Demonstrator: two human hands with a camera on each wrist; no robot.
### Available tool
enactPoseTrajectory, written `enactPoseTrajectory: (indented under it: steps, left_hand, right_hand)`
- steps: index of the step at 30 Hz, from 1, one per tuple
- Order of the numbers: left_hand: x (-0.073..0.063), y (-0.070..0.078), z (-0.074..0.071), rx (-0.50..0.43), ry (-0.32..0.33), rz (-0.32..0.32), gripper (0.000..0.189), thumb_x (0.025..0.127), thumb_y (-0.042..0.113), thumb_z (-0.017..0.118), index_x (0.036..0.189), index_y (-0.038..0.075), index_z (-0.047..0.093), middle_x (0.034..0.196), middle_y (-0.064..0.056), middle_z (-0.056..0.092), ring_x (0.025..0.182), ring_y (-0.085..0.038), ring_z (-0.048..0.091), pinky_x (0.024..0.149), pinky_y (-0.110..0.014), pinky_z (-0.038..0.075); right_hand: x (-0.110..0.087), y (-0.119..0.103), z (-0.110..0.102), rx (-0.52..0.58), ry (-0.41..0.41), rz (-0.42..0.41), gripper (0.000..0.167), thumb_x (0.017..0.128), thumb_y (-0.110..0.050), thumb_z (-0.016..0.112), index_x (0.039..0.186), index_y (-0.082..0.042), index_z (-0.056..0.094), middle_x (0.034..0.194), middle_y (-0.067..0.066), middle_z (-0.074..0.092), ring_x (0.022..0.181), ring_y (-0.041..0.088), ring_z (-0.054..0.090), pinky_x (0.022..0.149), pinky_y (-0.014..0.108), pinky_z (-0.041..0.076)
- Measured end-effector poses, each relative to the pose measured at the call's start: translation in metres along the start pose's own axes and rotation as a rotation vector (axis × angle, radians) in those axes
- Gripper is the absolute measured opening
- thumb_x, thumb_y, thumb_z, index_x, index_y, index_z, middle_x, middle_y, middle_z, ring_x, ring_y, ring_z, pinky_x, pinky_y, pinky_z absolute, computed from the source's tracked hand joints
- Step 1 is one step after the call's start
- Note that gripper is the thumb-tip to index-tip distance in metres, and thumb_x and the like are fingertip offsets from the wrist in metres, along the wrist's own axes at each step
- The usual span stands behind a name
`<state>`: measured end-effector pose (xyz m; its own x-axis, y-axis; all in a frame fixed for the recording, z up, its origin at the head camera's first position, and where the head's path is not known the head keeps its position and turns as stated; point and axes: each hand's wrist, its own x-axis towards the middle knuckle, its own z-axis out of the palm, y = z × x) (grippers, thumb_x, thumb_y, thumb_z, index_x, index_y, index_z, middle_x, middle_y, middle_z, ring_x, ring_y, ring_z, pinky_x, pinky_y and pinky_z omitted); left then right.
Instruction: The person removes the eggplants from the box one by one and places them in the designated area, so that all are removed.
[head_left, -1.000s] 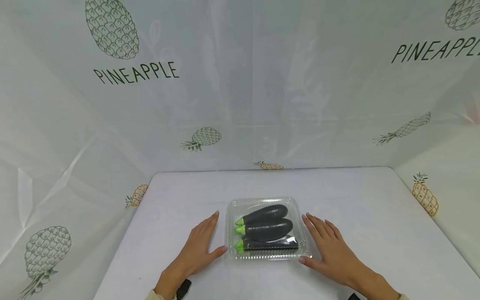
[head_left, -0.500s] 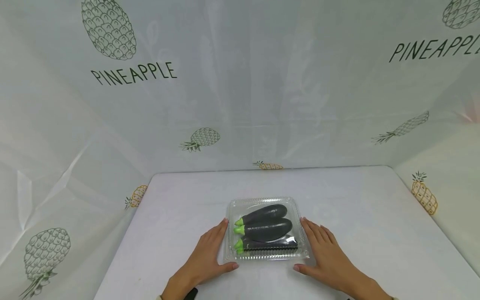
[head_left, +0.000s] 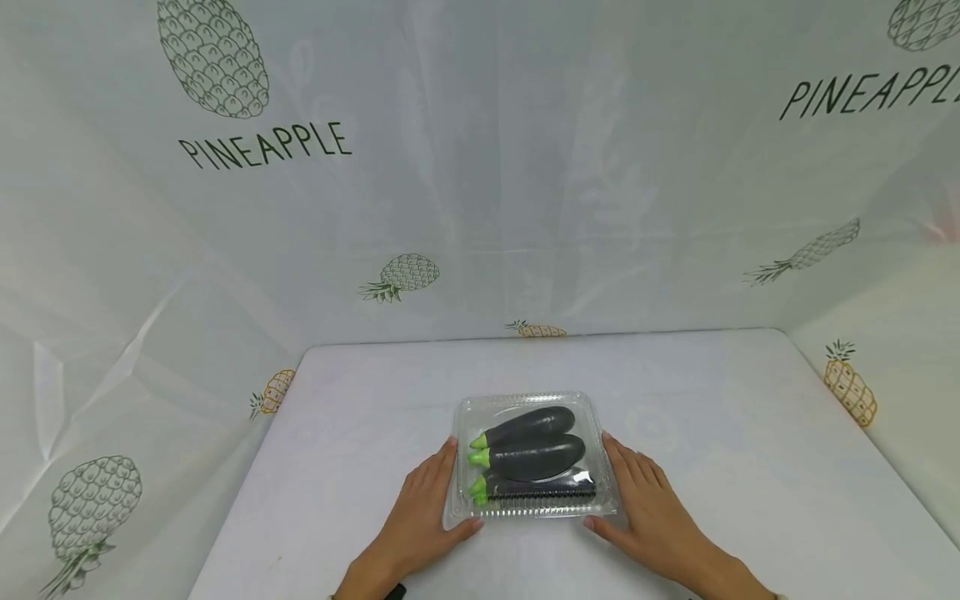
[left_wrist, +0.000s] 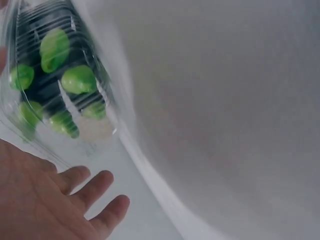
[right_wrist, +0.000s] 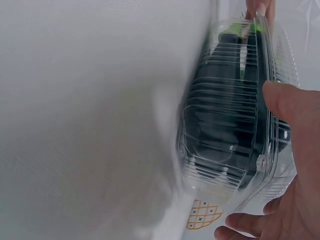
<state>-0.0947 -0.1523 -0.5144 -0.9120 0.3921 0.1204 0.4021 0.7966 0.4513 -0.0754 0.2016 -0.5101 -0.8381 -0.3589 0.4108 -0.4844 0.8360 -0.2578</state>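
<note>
A clear plastic clamshell box (head_left: 593, 417), lid down, sits flat on the white table in the head view. Inside lie several dark eggplants (head_left: 537, 457) with bright green stem ends, which also show through the ribbed wall in both wrist views. My left hand (head_left: 420, 512) is at the box's left side, its thumb near the front left corner and its fingers extended along the edge. On the opposite side my right hand (head_left: 656, 521) mirrors it, fingers extended. Its thumb (right_wrist: 282, 102) overlaps the box edge in the right wrist view; firm contact is hard to judge.
The box stands on a white table (head_left: 360, 392) with rounded far corners. A pale curtain (head_left: 525, 167) printed with pineapples rises behind and to both sides of it.
Both hands have moved in from a little apart to the sides of the box, and their thumbs have come inward along its front. The box has stayed nearly in place.
</note>
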Motion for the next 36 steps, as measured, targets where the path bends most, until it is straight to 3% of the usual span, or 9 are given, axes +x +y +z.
enactPoseTrajectory:
  steps: [7, 13, 24, 36]
  left_hand:
    - [-0.002, 0.009, 0.003, 0.044, 0.066, 0.020, 0.098, 0.094, 0.051, 0.071, 0.162, -0.006, 0.029, 0.169, -0.019, 0.033, 0.151, -0.036, 0.038, 0.121, -0.058, 0.038]
    - [0.000, 0.017, 0.005, 0.025, 0.079, -0.006, 0.098, 0.093, 0.048, 0.072, 0.161, -0.008, 0.029, 0.169, -0.022, 0.031, 0.152, -0.039, 0.036, 0.122, -0.060, 0.037]
    - [0.000, 0.024, 0.011, 0.013, 0.115, -0.043, 0.095, 0.093, 0.043, 0.073, 0.161, -0.008, 0.029, 0.168, -0.024, 0.032, 0.152, -0.044, 0.033, 0.122, -0.063, 0.033]
    - [0.001, 0.030, 0.011, 0.001, 0.108, -0.069, 0.089, 0.096, 0.033, 0.072, 0.161, -0.009, 0.028, 0.169, -0.025, 0.030, 0.152, -0.045, 0.032, 0.123, -0.065, 0.030]
  right_hand:
    - [0.000, -0.003, 0.001, 0.021, -0.011, 0.028, 0.113, 0.083, -0.047, 0.087, 0.162, 0.003, 0.025, 0.153, 0.024, 0.050, 0.135, 0.041, 0.050, 0.111, 0.052, 0.036]
    - [0.002, -0.004, 0.002, 0.050, 0.008, 0.031, 0.109, 0.082, -0.040, 0.087, 0.161, 0.005, 0.026, 0.152, 0.025, 0.049, 0.133, 0.044, 0.051, 0.107, 0.057, 0.040]
    - [0.002, -0.002, 0.004, 0.065, 0.045, 0.001, 0.107, 0.080, -0.035, 0.088, 0.160, 0.005, 0.030, 0.154, 0.022, 0.049, 0.136, 0.043, 0.047, 0.110, 0.046, 0.032]
    - [0.004, 0.000, 0.004, 0.068, 0.055, -0.012, 0.108, 0.078, -0.036, 0.089, 0.160, 0.004, 0.031, 0.154, 0.023, 0.050, 0.138, 0.045, 0.045, 0.109, 0.048, 0.033]
